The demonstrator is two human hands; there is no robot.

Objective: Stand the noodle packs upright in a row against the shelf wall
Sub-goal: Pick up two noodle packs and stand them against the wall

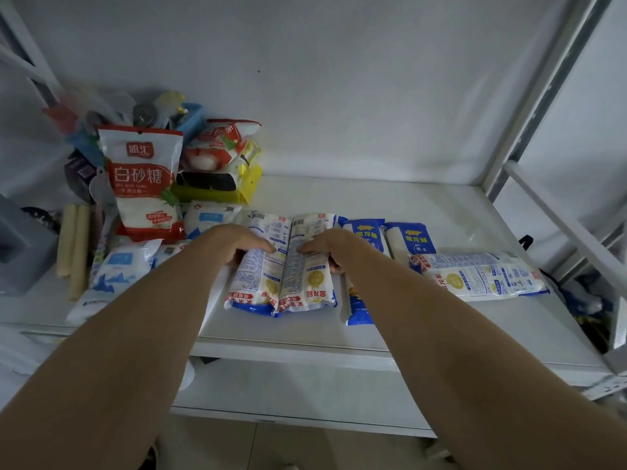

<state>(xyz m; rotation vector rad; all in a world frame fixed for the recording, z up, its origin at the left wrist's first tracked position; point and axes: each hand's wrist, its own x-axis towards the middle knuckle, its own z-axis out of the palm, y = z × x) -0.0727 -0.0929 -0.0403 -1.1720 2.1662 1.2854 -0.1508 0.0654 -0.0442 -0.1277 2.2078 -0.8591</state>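
Two white-and-blue noodle packs lie flat side by side in the middle of the white shelf (441, 205): a left pack (259, 279) and a right pack (310, 273). My left hand (237, 244) grips the left pack's outer edge, thumb underneath. My right hand (330, 247) grips the right pack's outer edge the same way. Two blue-topped noodle packs lie flat to the right, one (363, 232) partly under my right forearm, the other (410, 239) beside it. A further white noodle pack (481, 276) lies crosswise at the right. The back wall (339, 113) is bare behind them.
A red-and-white sugar bag (144, 179) stands upright at the left, before a heap of bags and a yellow packet (220, 195). White salt-like bags (115, 269) and pale sticks (73, 245) lie left of my arm. A slanted metal frame bar (559, 215) borders the right.
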